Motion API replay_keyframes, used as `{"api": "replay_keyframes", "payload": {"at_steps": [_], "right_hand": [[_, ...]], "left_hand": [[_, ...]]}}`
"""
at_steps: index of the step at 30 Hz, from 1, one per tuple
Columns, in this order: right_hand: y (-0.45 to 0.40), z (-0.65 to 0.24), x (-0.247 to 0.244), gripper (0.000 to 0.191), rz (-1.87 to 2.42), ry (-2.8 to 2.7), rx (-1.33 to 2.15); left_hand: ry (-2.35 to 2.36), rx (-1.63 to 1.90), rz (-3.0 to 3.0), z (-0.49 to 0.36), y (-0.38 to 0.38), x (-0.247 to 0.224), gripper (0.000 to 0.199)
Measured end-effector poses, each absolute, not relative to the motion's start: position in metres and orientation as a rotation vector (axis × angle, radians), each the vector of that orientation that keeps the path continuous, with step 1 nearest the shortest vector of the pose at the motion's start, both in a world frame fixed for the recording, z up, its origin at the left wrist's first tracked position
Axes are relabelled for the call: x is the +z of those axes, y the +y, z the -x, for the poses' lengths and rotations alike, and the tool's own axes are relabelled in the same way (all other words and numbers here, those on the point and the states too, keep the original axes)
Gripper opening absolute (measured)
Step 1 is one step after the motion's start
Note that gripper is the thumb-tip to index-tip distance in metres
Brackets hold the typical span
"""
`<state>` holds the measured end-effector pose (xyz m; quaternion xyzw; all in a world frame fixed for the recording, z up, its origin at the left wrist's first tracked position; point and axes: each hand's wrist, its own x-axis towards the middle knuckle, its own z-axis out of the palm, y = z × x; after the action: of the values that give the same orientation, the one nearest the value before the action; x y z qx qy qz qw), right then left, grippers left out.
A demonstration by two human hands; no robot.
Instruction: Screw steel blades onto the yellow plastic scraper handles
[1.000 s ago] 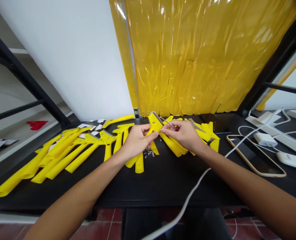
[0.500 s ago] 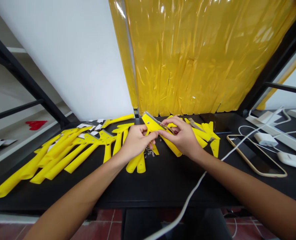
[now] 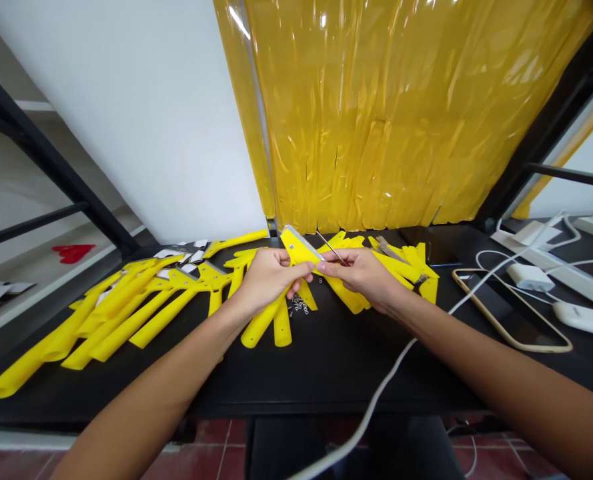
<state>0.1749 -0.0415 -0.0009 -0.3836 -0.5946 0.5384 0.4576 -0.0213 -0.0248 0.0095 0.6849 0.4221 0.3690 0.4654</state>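
L hand, just left of frame ctr, has a yellow scraper gripped btw thumb and fingers; its flat head w/ a grey metal edge tips to the upper left, near mid-frame. R hand, right of ctr, holds a thin metal tool — slanting, tip to upper left — w/ its thumb at the scraper's lower right corner; whether the tool touches the scraper is hard to tell at this size. Below the hands, a small pile of nuts lies on the black table. More yellow handles are heaped lower left, and yellow pcs lie right of ctr, close by the R hand. Far right — phone in a pale case, white cable across the R forearm, white adapter. Yellow plastic curtain fills the upper right, white panel upper left.
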Motion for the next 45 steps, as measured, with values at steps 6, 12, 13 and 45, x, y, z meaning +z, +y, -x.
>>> {"api": "replay_keyframes", "payload": {"at_steps": [6,12,13,45], "right_hand": [[-0.043,-0.171,-0.008,0.031,0.919,-1.379,1.436],[-0.042,-0.173,-0.014,0.035,0.916,-1.443,1.472],[-0.042,-0.173,-0.014,0.035,0.923,-1.444,1.463],[-0.042,-0.179,0.001,0.028,0.850,-1.120,1.726]], "left_hand": [[1.000,0.894,-1.683,0.021,-0.025,0.014,0.017],[1.002,0.912,-1.683,0.018,-0.025,0.013,0.017],[1.001,0.916,-1.678,0.017,-0.025,0.013,0.021],[1.003,1.048,-3.231,0.022,-0.029,-0.004,0.028]]}}
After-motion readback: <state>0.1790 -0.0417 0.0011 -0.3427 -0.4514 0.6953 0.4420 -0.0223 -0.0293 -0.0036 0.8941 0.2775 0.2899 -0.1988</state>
